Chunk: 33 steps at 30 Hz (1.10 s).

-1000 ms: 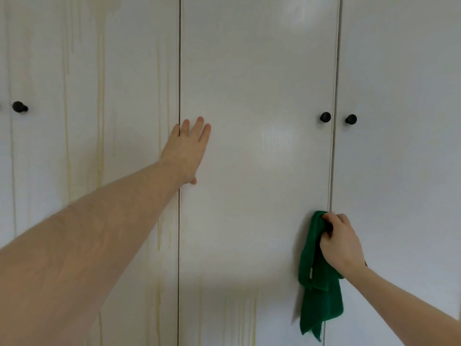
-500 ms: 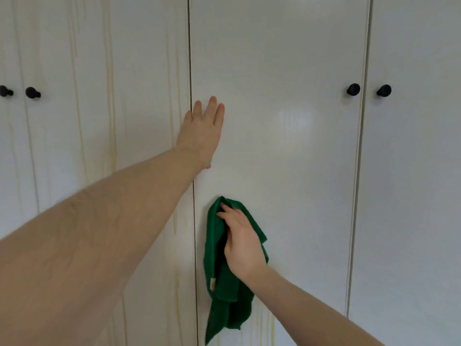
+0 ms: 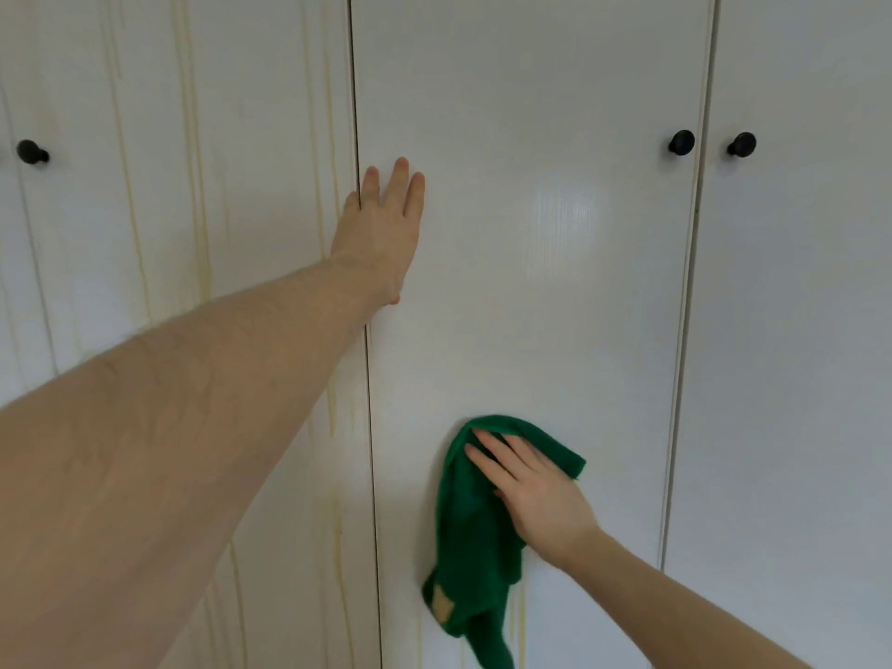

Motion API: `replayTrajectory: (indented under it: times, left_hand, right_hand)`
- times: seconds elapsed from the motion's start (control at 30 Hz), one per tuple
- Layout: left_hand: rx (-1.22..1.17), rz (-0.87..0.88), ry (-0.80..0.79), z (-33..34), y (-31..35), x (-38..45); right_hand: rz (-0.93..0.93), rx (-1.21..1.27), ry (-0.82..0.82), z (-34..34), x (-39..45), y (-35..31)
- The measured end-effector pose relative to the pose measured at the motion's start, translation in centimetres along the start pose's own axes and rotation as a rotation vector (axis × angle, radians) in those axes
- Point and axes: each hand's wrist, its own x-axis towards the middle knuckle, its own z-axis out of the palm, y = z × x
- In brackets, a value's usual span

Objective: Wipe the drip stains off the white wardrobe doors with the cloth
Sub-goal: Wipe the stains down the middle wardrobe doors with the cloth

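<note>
Three doors: white wardrobe panels side by side, filling the whole view, split by thin dark vertical gaps.
Left door point(image 3: 193, 234): streaked with yellowish drip stains point(image 3: 193, 137) running top to bottom, more near its right edge.
Middle door point(image 3: 531, 258): mostly clean and glossy, with faint yellow drips point(image 3: 521, 615) low down beside the hanging cloth.
Right door point(image 3: 796, 330): plain white, no marks visible.
Knobs: small, round, black; one on the left door point(image 3: 30, 152), one at the middle door's right edge point(image 3: 681, 142), one just across the gap on the right door point(image 3: 742, 144).
Left hand point(image 3: 381, 234): flat and fully spread, fingers straight and pointing up, palm pressed against the middle door right at the gap with the left door; holding nothing.
Right hand point(image 3: 536, 494): lower on the middle door, fingers straight and laid flat over the cloth, pressing it to the panel rather than gripping.
Green cloth point(image 3: 463, 523): bunched under the right hand on the middle door's lower part, tail hanging loose below with a small yellowish tag point(image 3: 441, 605).
</note>
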Motion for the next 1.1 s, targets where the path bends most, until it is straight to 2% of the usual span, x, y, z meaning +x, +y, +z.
replayTrajectory:
  times: [0.3,0.53,0.7,0.9,0.97,1.1]
  left_hand:
    - [0.007,-0.015,-0.008,-0.1,0.2,0.0]
    - [0.018,-0.020,-0.013,-0.3,0.3,-0.1]
    - [0.010,-0.023,-0.015,-0.2,0.4,0.0]
    - [0.007,-0.025,0.002,-0.2,0.6,0.0]
    - [-0.001,-0.021,0.000,-0.1,0.6,0.1]
    - [0.004,-0.027,0.002,0.2,0.6,0.2]
  right_hand:
    - [0.233,-0.210,-0.079,-7.0,-6.4,10.2]
    - [0.421,-0.033,0.166,-9.9,-4.6,11.5]
    - [0.446,0.016,0.196,-9.5,0.0,9.7]
    - [0.633,0.187,0.270,-5.9,3.2,3.3]
    - [0.580,0.219,0.262,-4.3,3.6,0.6]
    - [0.335,0.242,0.175,-2.1,4.9,-4.4]
